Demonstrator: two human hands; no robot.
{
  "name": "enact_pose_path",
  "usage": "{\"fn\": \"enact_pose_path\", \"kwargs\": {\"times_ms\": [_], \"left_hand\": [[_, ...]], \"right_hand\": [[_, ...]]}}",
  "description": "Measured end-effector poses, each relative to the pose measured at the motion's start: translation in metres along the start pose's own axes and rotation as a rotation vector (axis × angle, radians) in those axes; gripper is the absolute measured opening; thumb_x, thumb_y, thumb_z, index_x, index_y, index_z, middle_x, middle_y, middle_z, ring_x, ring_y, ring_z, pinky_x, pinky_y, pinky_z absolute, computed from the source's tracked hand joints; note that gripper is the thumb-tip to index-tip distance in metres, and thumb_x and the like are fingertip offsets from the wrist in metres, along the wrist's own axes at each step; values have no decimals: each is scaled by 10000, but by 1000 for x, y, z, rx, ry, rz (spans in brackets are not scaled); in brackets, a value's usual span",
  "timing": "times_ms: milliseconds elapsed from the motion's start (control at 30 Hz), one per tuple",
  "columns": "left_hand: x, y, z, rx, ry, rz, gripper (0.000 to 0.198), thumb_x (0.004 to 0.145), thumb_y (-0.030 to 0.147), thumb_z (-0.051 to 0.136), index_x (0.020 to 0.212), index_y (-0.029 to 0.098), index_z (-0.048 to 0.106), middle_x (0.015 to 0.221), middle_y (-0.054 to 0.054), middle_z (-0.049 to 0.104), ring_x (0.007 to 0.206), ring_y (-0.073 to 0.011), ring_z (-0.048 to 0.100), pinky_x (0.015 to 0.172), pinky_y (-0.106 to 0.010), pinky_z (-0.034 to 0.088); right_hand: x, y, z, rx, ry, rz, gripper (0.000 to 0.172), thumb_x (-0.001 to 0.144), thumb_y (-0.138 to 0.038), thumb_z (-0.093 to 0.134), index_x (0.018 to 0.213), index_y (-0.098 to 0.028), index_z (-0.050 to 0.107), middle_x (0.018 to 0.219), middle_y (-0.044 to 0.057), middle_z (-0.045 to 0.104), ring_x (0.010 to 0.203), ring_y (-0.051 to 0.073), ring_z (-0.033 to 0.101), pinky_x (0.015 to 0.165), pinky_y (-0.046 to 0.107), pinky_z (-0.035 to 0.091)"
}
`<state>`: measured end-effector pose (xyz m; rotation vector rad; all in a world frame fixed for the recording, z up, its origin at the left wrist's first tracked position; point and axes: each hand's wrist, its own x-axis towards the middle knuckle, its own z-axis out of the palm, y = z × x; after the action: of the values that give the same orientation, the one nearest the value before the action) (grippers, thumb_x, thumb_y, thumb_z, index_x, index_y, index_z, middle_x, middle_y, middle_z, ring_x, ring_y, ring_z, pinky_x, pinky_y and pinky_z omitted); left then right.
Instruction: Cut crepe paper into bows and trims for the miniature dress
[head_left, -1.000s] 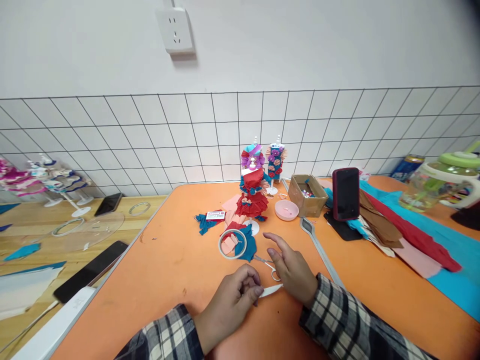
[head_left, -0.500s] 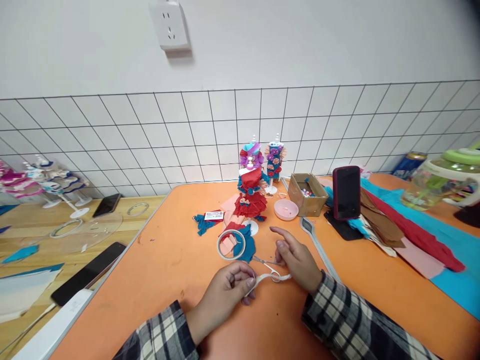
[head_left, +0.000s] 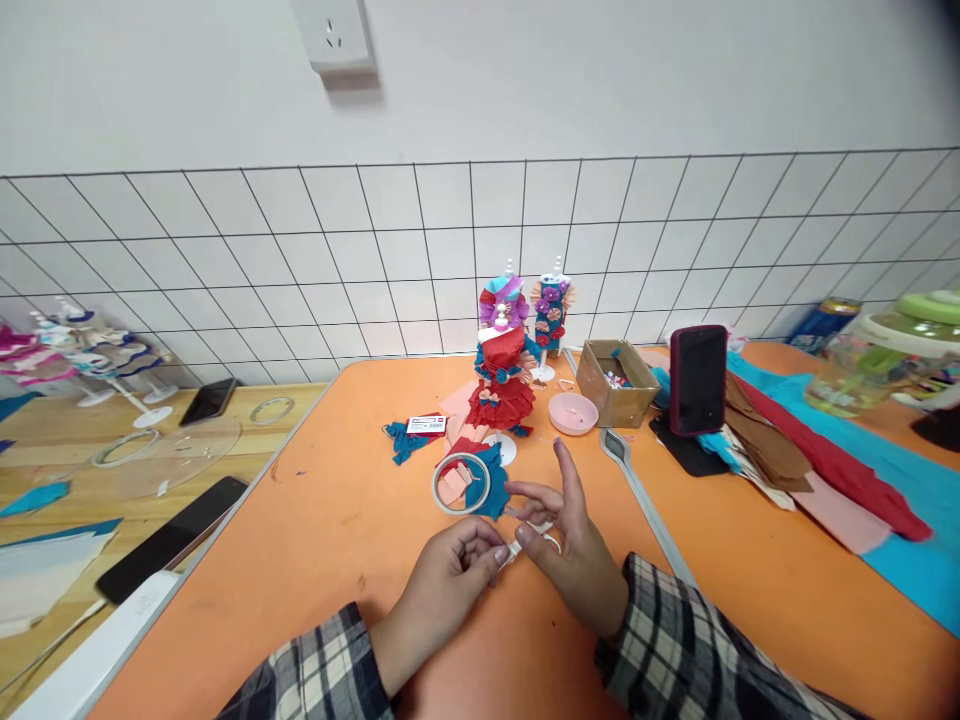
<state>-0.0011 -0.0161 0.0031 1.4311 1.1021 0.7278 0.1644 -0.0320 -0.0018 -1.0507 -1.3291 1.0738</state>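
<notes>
Pinched in my left hand [head_left: 448, 583] is a thin white strip [head_left: 516, 549], its free end running toward the other hand. My right hand [head_left: 576, 550] is beside it with fingers spread, the index raised and the thumb near the strip. Partly hidden behind the right fingers lie white-handled scissors [head_left: 553, 541]. Just beyond my hands a tape roll [head_left: 436, 491] rests over peach pieces and teal crepe paper [head_left: 496, 485]. Behind that stands a small dress form in a ruffled red dress [head_left: 504, 405].
Behind are another decorated form [head_left: 551, 315], a pink bowl [head_left: 573, 413] and a cardboard box [head_left: 616, 385]. At right are an upright phone [head_left: 697, 380], a grey strap [head_left: 652, 510], coloured paper [head_left: 847, 460] and a clear jug [head_left: 862, 365]. Left holds a flat phone [head_left: 172, 538].
My right hand has moved left, closer to the left hand, and its index finger now points up. The strip shows less length between the hands. The view has shifted slightly.
</notes>
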Motion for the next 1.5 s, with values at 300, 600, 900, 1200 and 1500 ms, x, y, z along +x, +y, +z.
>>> {"fn": "enact_pose_path", "kwargs": {"times_ms": [300,600,900,1200,1500], "left_hand": [[-1,-1,3,34,33,20,209,786,356,605,738,158,560,576,41,505,535,-103,433,526,-216,325],[-4,3,3,-75,-34,41,182,796,333,603,832,155,581,625,33,524,552,-108,468,545,-226,372],[-7,-2,-2,-127,-50,117,168,803,270,618,902,184,512,651,51,493,584,-100,468,570,-217,381],[-19,2,-10,-356,-148,228,293,820,429,653,850,202,471,992,-53,604,765,-135,588,603,-228,441],[-7,5,-10,-851,37,55,312,766,312,747,954,230,511,725,64,551,820,-128,666,825,-260,469]], "right_hand": [[5,7,1,139,-46,108,1163,727,-230,716,1446,-395,-184,1440,156,365,811,122,683,1110,502,248],[4,4,-1,386,-2,203,1121,685,-207,728,1465,-412,-51,1155,52,484,680,77,594,751,336,513],[15,-10,-15,367,236,159,1086,644,-190,738,1476,-389,67,926,-21,470,663,92,567,607,252,483],[15,16,-7,341,17,330,1106,585,-226,808,1460,-359,144,1088,19,494,681,86,628,826,363,499],[24,13,-28,438,-36,394,1029,607,-245,802,1445,-333,210,1303,114,429,951,170,640,814,334,503]]}}
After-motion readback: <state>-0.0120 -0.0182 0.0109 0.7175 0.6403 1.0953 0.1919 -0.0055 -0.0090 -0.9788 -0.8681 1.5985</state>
